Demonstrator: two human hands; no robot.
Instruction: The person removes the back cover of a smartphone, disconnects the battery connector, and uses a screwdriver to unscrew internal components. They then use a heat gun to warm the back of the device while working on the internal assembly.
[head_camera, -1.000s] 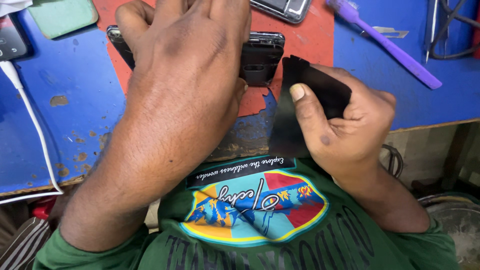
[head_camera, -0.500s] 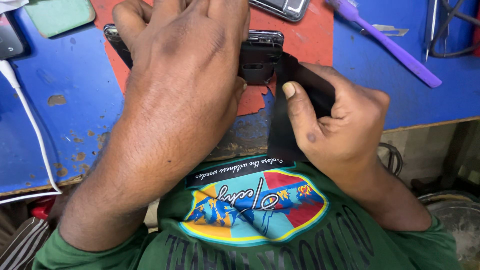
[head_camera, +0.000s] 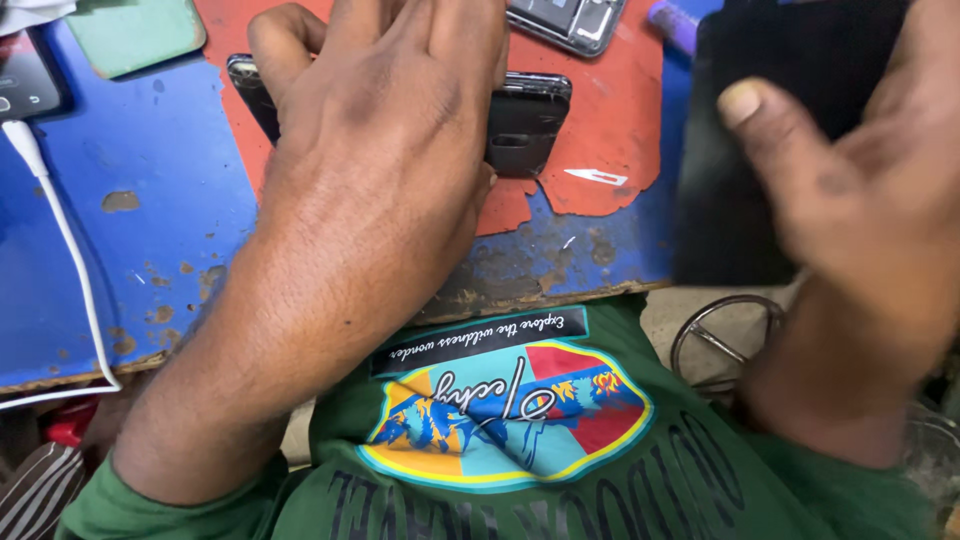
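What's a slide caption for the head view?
Left hand pins a dark phone to the worn red-and-blue bench; right hand holds a black panel lifted clear.

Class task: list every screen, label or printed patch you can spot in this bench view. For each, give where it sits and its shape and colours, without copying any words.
Dark phone screen: far left edge, on the blue bench, white cable plugged in.
Black flat panel: held up in the right hand, rectangular, blurred.
Black phone body: on the red mat, under the left hand.
Shirt patch: green shirt, rounded, blue, yellow and red picture.
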